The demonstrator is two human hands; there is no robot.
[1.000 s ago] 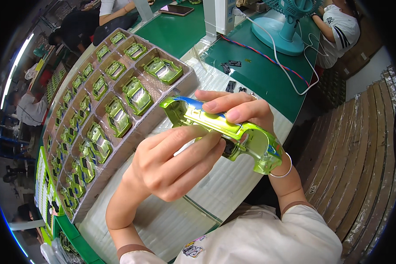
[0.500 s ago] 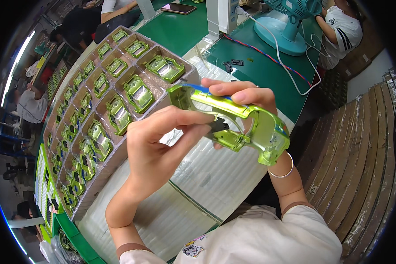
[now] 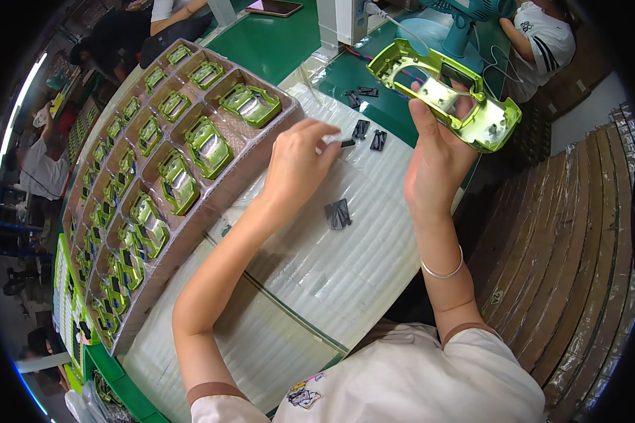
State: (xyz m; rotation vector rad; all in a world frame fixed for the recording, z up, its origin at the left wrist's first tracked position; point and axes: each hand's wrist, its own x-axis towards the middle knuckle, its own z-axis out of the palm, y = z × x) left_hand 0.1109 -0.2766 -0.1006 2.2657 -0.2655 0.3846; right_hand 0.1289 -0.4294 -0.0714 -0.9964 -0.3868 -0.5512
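Up at the right, my right hand (image 3: 441,158) grips a shiny green toy car body shell (image 3: 436,97), its hollow inner side facing me. My left hand (image 3: 298,161) is low over the white foam sheet, thumb and fingers pinched at a small black plastic part (image 3: 347,143); the fingers partly cover it. Just right of that lie two black plastic parts (image 3: 378,140), with a couple more black pieces (image 3: 367,92) farther back. A larger black piece (image 3: 338,214) rests on the foam sheet nearer to me.
A compartmented plastic tray (image 3: 243,180) with several green car shells (image 3: 250,104) fills the left. White foam sheet (image 3: 296,282) covers the green table. Behind stand a teal fan (image 3: 448,35), a white post and a phone (image 3: 275,7). Brown cardboard (image 3: 543,268) is stacked at right; people sit nearby.
My right hand has raised the shell to the upper right and turned it. My left hand has left the shell and come down beside the black parts on the foam sheet.
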